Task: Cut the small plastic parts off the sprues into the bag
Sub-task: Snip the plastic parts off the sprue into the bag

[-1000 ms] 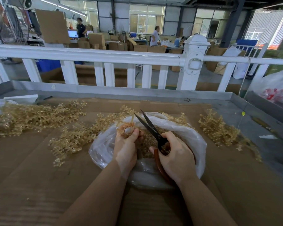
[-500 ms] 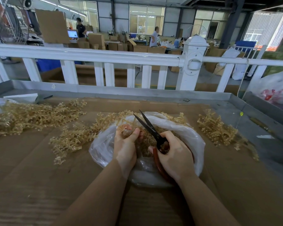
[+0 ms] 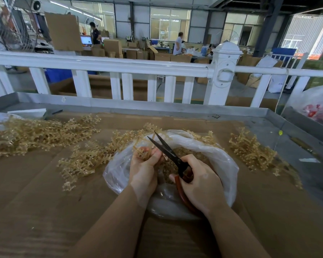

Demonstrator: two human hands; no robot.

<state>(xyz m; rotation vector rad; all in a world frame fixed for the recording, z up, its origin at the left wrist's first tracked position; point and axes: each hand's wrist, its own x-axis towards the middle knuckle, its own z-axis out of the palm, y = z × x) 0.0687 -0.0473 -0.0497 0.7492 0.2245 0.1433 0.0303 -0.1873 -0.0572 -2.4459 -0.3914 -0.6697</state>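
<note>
Left hand (image 3: pixel 145 169) pinches a translucent amber plastic sprue (image 3: pixel 142 146) over the clear plastic bag (image 3: pixel 220 161) on the tabletop. Right hand (image 3: pixel 199 181) grips black-bladed, red-handled scissors (image 3: pixel 168 151), blades parted. Sprue likely light, stiff, brittle; hold by the stem.

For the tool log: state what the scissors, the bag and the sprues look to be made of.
Scissors: dark matte blades, likely steel; glossy red-brown handles, perhaps lacquered or plastic-coated.
Bag: thin translucent plastic film, crinkled and shiny.
Sprues: amber, semi-translucent moulded plastic, to judge by the glassy branching rods.
</note>
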